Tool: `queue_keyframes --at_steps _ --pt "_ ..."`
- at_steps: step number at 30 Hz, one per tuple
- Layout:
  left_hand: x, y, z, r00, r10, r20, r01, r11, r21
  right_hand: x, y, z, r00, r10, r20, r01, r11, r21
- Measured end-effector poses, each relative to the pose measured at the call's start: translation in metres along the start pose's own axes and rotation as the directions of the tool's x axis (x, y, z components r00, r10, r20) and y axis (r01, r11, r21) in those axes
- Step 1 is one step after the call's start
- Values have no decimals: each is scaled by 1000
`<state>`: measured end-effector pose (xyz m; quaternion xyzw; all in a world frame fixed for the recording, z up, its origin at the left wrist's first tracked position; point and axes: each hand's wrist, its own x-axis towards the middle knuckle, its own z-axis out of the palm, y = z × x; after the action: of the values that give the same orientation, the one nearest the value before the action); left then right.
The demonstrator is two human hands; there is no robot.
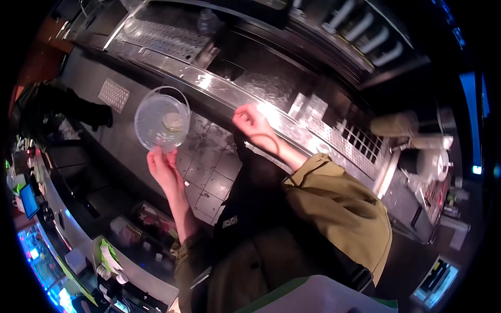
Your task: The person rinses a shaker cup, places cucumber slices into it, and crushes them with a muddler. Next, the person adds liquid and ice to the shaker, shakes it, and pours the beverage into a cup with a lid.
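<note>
A clear plastic bucket (148, 122) with a thin raised handle hangs over the floor. My left hand (166, 167) pinches its near rim between thumb and fingers. Inside the bucket shows a small pale, yellowish shape (172, 121), whose kind I cannot make out. My right hand (253, 122) is at the edge of the steel counter (209, 81), its fingers curled in and a dark band round the wrist. Nothing shows in that hand. The two hands are apart, and only the left one touches the bucket.
Along the counter lie a perforated drain tray (156, 44) and a dark grid (362, 143). Clear containers (309, 108) stand beside the grid. A person in dark clothes (62, 107) is at the far left. Tiled floor (206, 172) lies below; a lower shelf (141, 235) holds small items.
</note>
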<state>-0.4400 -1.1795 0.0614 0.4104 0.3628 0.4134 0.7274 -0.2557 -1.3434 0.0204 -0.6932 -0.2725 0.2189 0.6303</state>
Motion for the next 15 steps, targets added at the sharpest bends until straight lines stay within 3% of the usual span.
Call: queue_keyframes --at_steps 2,4,6,9,12,15 --pt "60 15 0 998 21 -52 -20 1000 8 62 34 3 992 -103 -77 92 987 -129" --pt "110 18 21 999 17 -48 -16 1000 23 122 72 -14 986 31 -162 -43 996 -74" --pt "168 5 48 999 28 -36 -27 998 49 170 101 -25 966 -40 -257 -40 953 -299" --pt "254 -14 88 1000 3 -10 -2 999 37 229 137 -14 989 143 26 -102 807 -582" --pt "315 -21 115 1000 -25 -7 25 998 53 272 195 19 864 500 58 -199 445 -873" --pt "360 -24 124 997 -65 -43 70 991 113 299 228 46 707 697 121 -129 294 -947"
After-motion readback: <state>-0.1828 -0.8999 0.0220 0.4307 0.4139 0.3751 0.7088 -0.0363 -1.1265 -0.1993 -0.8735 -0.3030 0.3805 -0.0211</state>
